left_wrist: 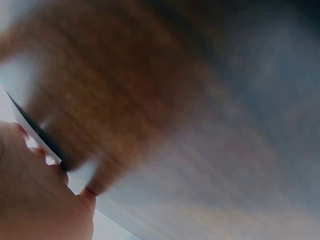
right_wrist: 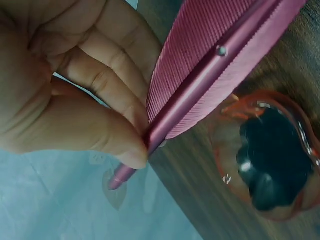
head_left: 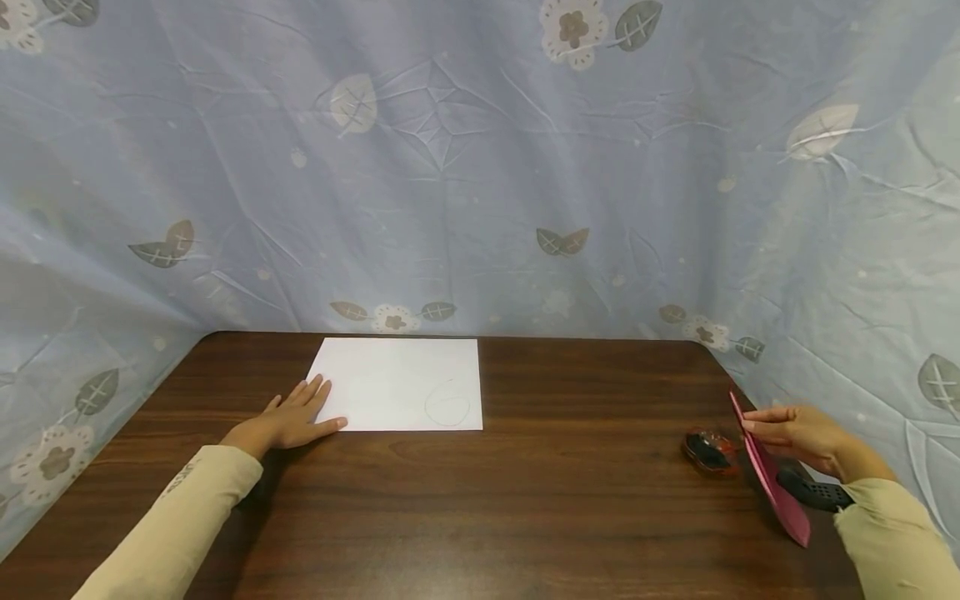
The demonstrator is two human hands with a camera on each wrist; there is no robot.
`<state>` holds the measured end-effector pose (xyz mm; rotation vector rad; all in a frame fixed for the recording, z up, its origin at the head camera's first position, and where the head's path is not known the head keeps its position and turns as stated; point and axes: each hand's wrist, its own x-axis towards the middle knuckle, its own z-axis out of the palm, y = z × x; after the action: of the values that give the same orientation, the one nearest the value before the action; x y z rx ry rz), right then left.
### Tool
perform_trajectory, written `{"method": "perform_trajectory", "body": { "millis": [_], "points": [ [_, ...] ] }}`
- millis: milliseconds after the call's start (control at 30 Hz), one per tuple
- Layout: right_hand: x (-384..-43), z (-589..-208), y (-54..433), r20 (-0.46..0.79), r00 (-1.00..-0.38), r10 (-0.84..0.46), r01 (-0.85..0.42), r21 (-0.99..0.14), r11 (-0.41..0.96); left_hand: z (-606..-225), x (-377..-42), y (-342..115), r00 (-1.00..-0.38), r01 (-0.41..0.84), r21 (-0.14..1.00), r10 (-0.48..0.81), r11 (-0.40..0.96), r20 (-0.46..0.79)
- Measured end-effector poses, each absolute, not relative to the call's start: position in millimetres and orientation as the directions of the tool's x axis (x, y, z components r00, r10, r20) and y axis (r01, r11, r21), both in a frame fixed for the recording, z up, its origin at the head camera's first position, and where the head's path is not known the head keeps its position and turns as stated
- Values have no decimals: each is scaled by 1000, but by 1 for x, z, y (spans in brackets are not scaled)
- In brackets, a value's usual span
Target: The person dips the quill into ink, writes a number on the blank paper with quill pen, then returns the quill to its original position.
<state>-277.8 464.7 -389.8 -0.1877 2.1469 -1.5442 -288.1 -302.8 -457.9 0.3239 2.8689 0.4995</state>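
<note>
A white sheet of paper (head_left: 397, 375) lies at the back of the table, with a thin loop like a 6 drawn near its lower right corner. My left hand (head_left: 296, 417) rests spread on the sheet's left edge. At the right, my right hand (head_left: 798, 437) pinches a pink feather pen (head_left: 768, 479) between thumb and fingers. Close up in the right wrist view, the pen's metallic shaft (right_wrist: 187, 97) slants past the thumb, tip down and left. Beside it on the table stands a small orange-red transparent dish (head_left: 708, 452) with dark contents.
The dark wooden table (head_left: 525, 508) has rounded back corners. A pale blue curtain (head_left: 480, 183) with leaf and flower prints hangs behind it and along both sides. The left wrist view is mostly blurred.
</note>
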Motion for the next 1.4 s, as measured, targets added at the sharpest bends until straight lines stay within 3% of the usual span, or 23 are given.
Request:
{"method": "perform_trajectory", "body": {
  "millis": [367,867,1400],
  "points": [
    [-274,-400,473,-440,-845,-303,241,-820,519,-454,-286,-301,-954,179,359,251,916,-163],
    [-269,-403,467,-452,-866,-213,251,-762,597,-441,-278,-294,-950,183,376,261,908,-168],
    [-270,-405,467,-445,-863,-238,251,-788,563,-430,-268,-285,-958,181,343,245,922,-151]
  ]
}}
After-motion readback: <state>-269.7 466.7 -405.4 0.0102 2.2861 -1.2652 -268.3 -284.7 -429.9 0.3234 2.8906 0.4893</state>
